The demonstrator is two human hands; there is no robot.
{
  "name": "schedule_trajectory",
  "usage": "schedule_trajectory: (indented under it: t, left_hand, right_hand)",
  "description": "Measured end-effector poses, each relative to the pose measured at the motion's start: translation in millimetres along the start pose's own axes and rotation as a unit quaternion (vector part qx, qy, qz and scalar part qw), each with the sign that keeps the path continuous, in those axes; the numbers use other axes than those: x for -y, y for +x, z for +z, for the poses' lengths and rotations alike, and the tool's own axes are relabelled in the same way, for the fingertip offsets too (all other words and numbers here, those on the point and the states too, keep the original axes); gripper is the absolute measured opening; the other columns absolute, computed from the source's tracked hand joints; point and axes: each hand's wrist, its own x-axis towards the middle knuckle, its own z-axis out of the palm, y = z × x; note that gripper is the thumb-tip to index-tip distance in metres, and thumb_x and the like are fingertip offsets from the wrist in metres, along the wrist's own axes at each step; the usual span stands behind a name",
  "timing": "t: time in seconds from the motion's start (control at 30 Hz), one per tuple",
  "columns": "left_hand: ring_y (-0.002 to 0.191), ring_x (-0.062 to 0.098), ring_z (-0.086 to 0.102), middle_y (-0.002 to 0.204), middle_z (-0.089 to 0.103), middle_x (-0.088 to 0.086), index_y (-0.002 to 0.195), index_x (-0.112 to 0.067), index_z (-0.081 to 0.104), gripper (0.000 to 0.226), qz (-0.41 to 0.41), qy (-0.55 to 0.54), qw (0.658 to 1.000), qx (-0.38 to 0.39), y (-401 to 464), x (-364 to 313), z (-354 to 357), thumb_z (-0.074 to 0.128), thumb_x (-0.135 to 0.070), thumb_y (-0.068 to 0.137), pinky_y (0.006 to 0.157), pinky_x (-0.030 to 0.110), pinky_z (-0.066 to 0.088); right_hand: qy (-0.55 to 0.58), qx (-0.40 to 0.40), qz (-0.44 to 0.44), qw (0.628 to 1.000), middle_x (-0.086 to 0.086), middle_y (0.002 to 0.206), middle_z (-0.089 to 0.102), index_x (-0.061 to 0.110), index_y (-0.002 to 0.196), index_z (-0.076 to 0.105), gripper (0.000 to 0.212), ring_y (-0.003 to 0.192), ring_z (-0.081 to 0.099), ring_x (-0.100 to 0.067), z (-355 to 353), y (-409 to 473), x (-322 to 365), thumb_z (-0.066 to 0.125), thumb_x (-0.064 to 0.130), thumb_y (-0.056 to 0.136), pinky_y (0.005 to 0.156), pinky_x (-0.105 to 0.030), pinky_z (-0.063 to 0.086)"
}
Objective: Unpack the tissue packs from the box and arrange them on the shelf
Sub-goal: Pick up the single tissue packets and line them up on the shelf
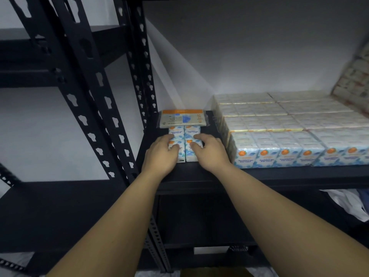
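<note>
Several small white-and-blue mini tissue packs (184,134) lie side by side on the black shelf (199,172), near its left end. My left hand (161,154) grips the front left pack, fingers curled over its top. My right hand (209,151) grips the front right pack in the same way. Behind them a flat facial tissue pack with an orange band (182,118) leans at the back. Big wrapped bundles of mini tissue packs (279,132) fill the shelf to the right. The box is not in view.
Black perforated uprights (139,76) of the rack stand left of the packs, with a second dark rack (60,56) further left. A white wall is behind. White cloth or a bag (347,204) lies on the lower level at right.
</note>
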Motion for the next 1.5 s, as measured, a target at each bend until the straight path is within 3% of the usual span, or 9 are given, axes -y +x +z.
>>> schedule_trajectory:
  t: [0.97, 1.2, 1.33, 1.5]
  left_hand:
    - [0.137, 0.021, 0.049, 0.156, 0.046, -0.001, 0.153, -0.023, 0.047, 0.053, 0.009, -0.024, 0.999, -0.026, -2, 2, 3, 0.054, -0.034, 0.102, 0.113, 0.044, 0.043]
    - [0.145, 0.020, 0.039, 0.158, 0.040, 0.004, 0.150, -0.014, 0.050, 0.055, 0.056, -0.005, 0.996, -0.065, -29, -1, 1, 0.062, -0.027, 0.098, 0.115, 0.033, 0.035]
    - [0.143, 0.014, 0.040, 0.159, 0.041, -0.004, 0.150, -0.017, 0.049, 0.054, 0.089, -0.005, 0.994, -0.060, -51, 0, 2, 0.062, -0.029, 0.099, 0.110, 0.025, 0.033]
    - [0.147, 0.015, 0.036, 0.160, 0.040, -0.003, 0.152, -0.017, 0.048, 0.052, 0.095, 0.000, 0.993, -0.065, -71, -4, 1, 0.060, -0.027, 0.102, 0.114, 0.025, 0.028]
  right_hand:
    - [0.009, -0.019, -0.022, 1.000, -0.001, 0.149, 0.056, 0.021, 0.147, 0.056, 0.052, 0.137, 0.046, -0.020, 1, -4, -2, 0.060, 0.044, 0.101, 0.111, -0.035, 0.039]
    - [0.007, -0.021, -0.051, 0.998, -0.004, 0.146, 0.053, 0.018, 0.147, 0.053, 0.060, 0.134, 0.048, -0.020, -5, -26, -2, 0.069, 0.042, 0.093, 0.110, -0.035, 0.043]
    - [0.004, -0.013, -0.069, 0.998, 0.000, 0.149, 0.048, 0.019, 0.150, 0.048, 0.063, 0.136, 0.044, -0.017, -9, -46, -4, 0.065, 0.047, 0.096, 0.111, -0.037, 0.042]
    - [-0.010, 0.005, -0.074, 0.997, -0.002, 0.162, 0.035, 0.019, 0.158, 0.037, 0.067, 0.149, 0.032, -0.019, -18, -66, -3, 0.058, 0.048, 0.101, 0.120, -0.038, 0.034]
